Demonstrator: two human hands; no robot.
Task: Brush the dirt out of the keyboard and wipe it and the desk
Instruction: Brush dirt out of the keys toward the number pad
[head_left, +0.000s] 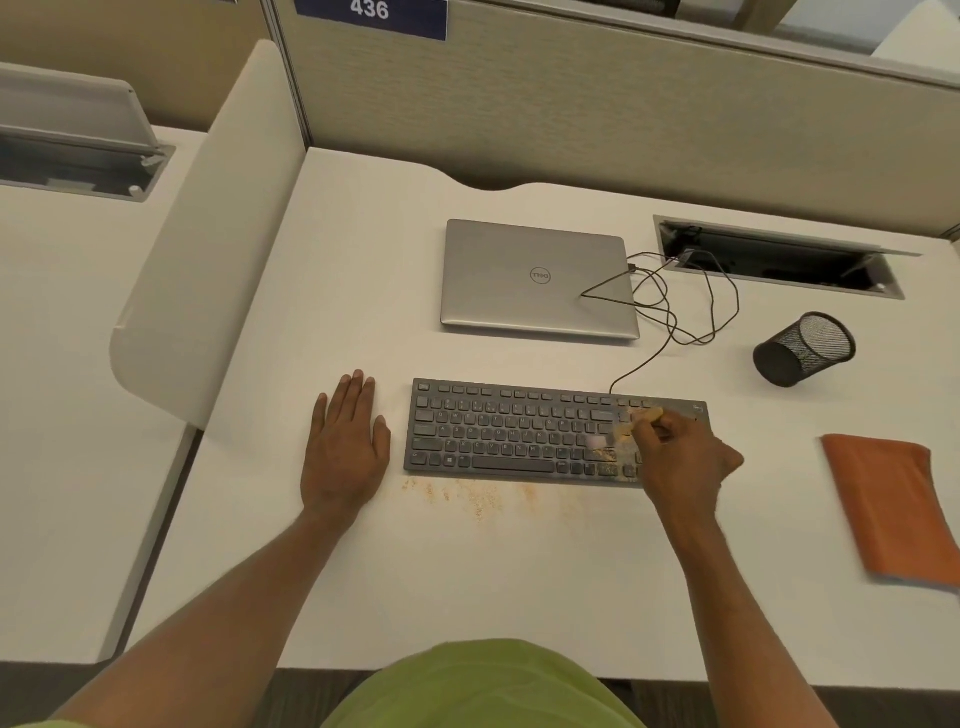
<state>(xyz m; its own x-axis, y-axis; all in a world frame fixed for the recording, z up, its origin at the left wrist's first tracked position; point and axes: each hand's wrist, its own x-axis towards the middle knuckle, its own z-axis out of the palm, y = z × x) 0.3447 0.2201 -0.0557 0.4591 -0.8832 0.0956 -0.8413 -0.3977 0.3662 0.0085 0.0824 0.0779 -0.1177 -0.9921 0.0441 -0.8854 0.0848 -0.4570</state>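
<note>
A dark grey keyboard (519, 431) lies on the white desk (467, 571). Tan crumbs sit on its right keys and in a scatter of dirt (483, 501) on the desk just in front of it. My right hand (680, 462) is over the keyboard's right end, closed on a small brush (631, 426) that is blurred against the keys. My left hand (345, 441) lies flat and open on the desk, just left of the keyboard. An orange cloth (893, 512) lies folded at the right edge.
A shut silver laptop (537, 280) lies behind the keyboard, with a thin cable (691, 306) looping from it. A black mesh pen cup (805, 348) lies tipped on its side at the right. An open cable tray (779, 257) is set into the desk. A divider panel (202, 234) stands at the left.
</note>
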